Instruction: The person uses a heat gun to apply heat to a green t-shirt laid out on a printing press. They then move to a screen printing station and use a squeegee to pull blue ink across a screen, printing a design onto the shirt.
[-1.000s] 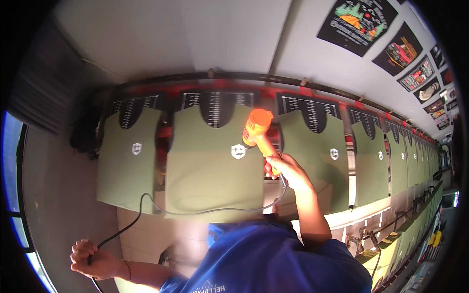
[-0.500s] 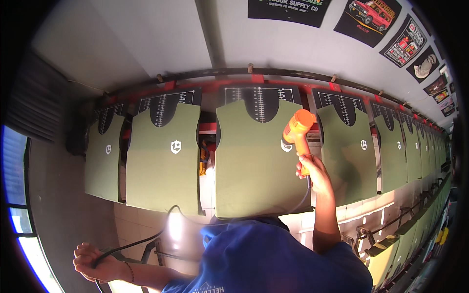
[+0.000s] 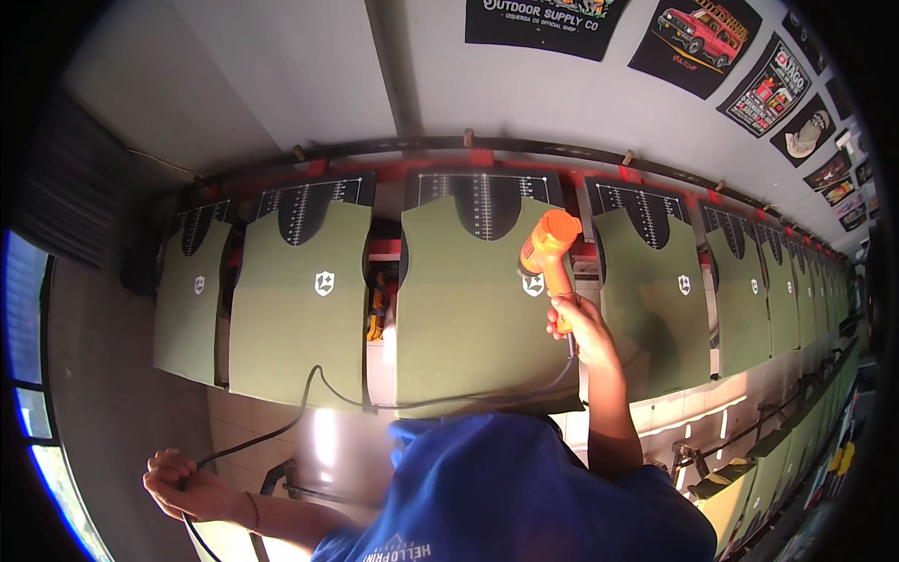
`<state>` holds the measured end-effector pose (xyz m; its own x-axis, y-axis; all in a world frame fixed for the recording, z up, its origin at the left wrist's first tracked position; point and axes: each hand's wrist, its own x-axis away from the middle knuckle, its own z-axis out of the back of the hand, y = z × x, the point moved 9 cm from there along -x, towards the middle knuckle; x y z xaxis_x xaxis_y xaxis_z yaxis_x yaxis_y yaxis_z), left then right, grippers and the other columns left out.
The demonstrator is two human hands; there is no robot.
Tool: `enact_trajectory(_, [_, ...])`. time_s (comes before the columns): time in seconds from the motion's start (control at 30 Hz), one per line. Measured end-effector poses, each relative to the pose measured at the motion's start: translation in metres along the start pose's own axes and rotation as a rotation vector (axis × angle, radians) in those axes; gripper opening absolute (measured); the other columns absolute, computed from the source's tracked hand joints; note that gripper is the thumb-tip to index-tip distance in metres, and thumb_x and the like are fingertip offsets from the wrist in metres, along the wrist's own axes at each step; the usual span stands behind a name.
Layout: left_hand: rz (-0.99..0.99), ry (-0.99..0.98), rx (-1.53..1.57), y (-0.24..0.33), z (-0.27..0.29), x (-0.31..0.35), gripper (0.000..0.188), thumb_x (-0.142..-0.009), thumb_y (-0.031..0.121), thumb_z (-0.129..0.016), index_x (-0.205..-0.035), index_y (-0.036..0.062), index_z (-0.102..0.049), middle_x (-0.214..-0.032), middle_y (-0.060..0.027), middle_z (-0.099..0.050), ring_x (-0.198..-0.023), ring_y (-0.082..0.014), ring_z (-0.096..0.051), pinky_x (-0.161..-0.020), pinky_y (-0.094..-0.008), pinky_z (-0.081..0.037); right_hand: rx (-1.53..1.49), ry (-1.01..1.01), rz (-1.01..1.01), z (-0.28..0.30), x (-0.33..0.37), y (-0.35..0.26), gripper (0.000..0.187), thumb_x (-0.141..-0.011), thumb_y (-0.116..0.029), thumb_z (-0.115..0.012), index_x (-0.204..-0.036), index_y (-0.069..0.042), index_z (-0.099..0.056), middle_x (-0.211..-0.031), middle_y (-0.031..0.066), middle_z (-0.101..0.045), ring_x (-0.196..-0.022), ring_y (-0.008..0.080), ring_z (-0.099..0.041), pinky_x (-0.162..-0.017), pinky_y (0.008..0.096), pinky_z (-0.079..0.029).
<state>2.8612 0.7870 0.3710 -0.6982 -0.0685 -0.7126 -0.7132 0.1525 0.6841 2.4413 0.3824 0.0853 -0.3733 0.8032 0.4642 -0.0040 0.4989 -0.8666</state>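
In my right hand [image 3: 582,330] is an orange heat gun [image 3: 551,251], gripped by its handle and tilted over the chest of an olive green shirt panel [image 3: 468,337]. Its nozzle partly covers the white shield print [image 3: 533,284] there. My left hand [image 3: 184,485], out at the lower left, is closed around the black power cord [image 3: 272,433]. From there the cord rises, bends over the neighbouring shirt panel [image 3: 298,328] and runs along the lower edges to the gun's handle. The panels lie flat on black boards [image 3: 487,201] marked with white rulers.
A long row of similar green panels [image 3: 735,290] on boards stretches away to the right. Behind them runs a dark rail [image 3: 534,145] with red supports. Another rack of panels [image 3: 749,473] stands at the lower right. Printed dark cloths [image 3: 698,42] hang on the wall.
The heat gun, still over the same print, appears slightly further left, as do the boards. The cord now lies across the lower edges of the panels.
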Motion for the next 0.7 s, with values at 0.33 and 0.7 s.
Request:
enact_trajectory(0.33, [0.35,-0.178,-0.3,-0.128,-0.02,0.057,0.049,-0.105,0.035,-0.038,-0.066,0.006,-0.045,-0.061,-0.0025,-0.042,-0.058,-0.0126,-0.038,-0.057,-0.0273,-0.032,-0.014,0.084,-0.031,0.01,0.006,0.006,0.02,-0.094,-0.023,-0.062,-0.098,-0.006,-0.055,-0.074,0.0015,-0.058,-0.061,0.0118,-0.059,-0.052,0.0242,-0.045])
enact_trajectory(0.7, [0.353,-0.782,-0.873,-0.265,-0.026,0.283,0.022,-0.093,0.014,-0.054,-0.112,0.004,-0.059,-0.107,-0.0154,-0.058,-0.099,-0.0325,-0.053,-0.087,-0.0449,-0.043,0.053,0.108,-0.024,0.005,0.018,0.013,0.023,-0.093,-0.024,-0.062,-0.103,-0.004,-0.057,-0.076,0.0031,-0.061,-0.062,0.0126,-0.061,-0.053,0.0239,-0.046])
